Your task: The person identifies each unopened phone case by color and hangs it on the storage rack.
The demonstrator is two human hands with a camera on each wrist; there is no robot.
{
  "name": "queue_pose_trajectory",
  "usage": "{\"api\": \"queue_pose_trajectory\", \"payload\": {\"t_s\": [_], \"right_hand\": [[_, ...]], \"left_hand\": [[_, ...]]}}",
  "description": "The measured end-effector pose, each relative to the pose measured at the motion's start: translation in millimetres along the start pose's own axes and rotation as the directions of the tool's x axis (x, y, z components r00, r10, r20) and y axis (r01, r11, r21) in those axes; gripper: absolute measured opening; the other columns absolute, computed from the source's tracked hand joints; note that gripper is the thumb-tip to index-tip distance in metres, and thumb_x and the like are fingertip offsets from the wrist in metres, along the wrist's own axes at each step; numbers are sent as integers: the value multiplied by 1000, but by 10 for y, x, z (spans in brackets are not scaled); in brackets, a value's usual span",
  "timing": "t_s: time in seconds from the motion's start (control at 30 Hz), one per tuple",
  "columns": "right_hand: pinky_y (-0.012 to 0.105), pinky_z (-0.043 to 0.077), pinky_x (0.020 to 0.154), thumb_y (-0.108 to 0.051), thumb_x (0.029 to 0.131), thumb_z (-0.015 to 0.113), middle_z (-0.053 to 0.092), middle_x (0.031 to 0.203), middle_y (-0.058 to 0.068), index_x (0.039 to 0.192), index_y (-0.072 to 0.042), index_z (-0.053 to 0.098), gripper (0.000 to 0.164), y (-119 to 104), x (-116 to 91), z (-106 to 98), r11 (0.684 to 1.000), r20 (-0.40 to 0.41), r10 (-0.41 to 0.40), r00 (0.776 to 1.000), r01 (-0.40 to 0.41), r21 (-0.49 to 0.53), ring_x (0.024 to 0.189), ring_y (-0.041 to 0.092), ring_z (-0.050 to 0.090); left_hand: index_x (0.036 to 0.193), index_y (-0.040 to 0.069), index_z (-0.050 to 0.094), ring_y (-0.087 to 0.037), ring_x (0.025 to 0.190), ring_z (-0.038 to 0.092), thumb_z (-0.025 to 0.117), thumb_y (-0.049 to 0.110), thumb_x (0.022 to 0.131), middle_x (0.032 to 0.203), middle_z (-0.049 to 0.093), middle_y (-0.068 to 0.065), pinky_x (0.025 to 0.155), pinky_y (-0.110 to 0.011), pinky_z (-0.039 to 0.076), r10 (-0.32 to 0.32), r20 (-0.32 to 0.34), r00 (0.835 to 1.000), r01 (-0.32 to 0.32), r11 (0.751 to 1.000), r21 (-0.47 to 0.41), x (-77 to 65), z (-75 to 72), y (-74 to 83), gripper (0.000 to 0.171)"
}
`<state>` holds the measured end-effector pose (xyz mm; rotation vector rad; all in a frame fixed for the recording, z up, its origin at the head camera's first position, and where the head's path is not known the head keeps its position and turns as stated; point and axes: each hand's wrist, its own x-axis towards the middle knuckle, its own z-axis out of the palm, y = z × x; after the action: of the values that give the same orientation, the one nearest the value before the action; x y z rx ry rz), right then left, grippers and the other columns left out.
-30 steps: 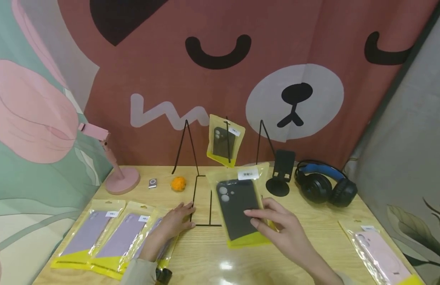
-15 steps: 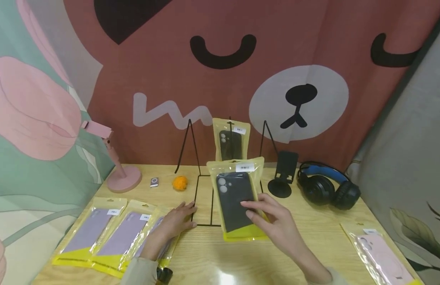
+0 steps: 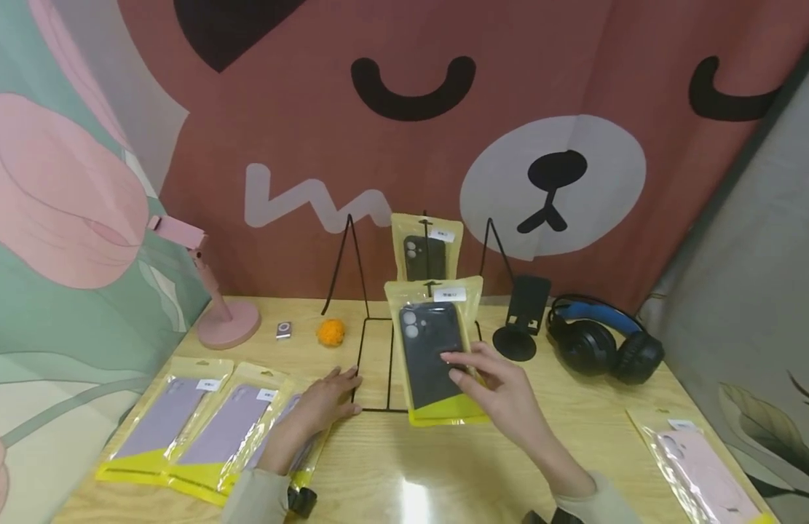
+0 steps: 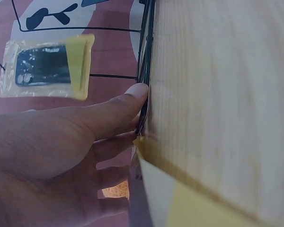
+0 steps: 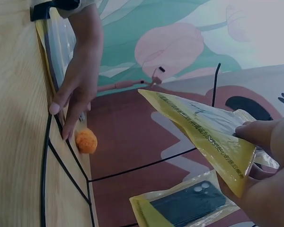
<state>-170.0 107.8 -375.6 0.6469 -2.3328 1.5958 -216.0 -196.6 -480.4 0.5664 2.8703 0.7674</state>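
Note:
My right hand [image 3: 505, 389] pinches a black phone case in a clear, yellow-edged pouch [image 3: 430, 349] by its right side, thumb and fingers across it. The pouch is upright, close in front of a black wire display rack [image 3: 381, 410]. Another pouched black phone case [image 3: 413, 258] hangs on the rack's middle prong, its lower part hidden in the head view; the left wrist view shows this hanging pouch [image 4: 47, 66] whole. My left hand [image 3: 322, 406] rests at the rack's front left corner, its thumb [image 4: 138, 91] touching the base wire and its fingers extended beside it.
Several pouched purple phone cases [image 3: 230, 422] lie at the left, partly under the left forearm. A pouched pink case [image 3: 702, 466] lies at the right. Behind stand a pink stand [image 3: 227, 324], an orange ball [image 3: 330, 332], a black phone stand [image 3: 525, 306] and headphones [image 3: 584, 346].
My right hand has carried the held pouch slightly up and toward the rack, overlapping the hanging pouch. That hanging pouch now hangs straighter. The left hand stays at the rack corner.

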Motion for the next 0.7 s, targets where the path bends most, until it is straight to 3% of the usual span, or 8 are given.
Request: {"api": "queue_pose_trajectory", "payload": {"t_s": [0.23,0.33,0.4,0.57,0.7], "right_hand": [[27,40,58,-22,90,69,59,105,-2,113,-27,72,24,274,422,41,1000,33,-3,999,3,-13,80,16,48],[32,46,72,-28,89,70,61,115,-3,112,-28,72,23,417,644,76,1000,35,20,999,-20,16,100,15,52],[35,46,77,-28,89,70,60,117,-3,111,-26,73,22,516,775,99,998,36,37,999,-38,47,106,16,52],[34,46,73,-23,89,70,61,111,-1,106,-20,75,17,723,1009,153,992,11,65,998,-66,107,93,20,53],[35,47,87,-20,89,71,61,111,2,105,-13,75,18,834,1114,162,981,-33,96,995,-89,174,105,17,52]], "left_hand": [[134,-1,55,-47,136,29,71,22,87,148,40,-18,104,-68,26,19,4,1000,-19,1000,-9,0,-9,-24,54],[134,0,55,-47,137,30,71,23,87,148,41,-17,104,-68,26,16,-1,1000,-16,1000,-6,3,10,-31,54],[134,0,55,-46,137,29,70,23,87,148,40,-17,104,-68,26,11,1,1000,-11,1000,-7,2,18,-31,54],[134,0,55,-47,136,30,71,22,87,148,41,-18,103,-69,26,6,5,1000,-6,1000,-11,-6,20,-19,54],[134,0,55,-46,137,30,70,23,87,148,41,-17,103,-69,26,6,2,1000,-6,1000,-7,-9,16,-17,54]]}}
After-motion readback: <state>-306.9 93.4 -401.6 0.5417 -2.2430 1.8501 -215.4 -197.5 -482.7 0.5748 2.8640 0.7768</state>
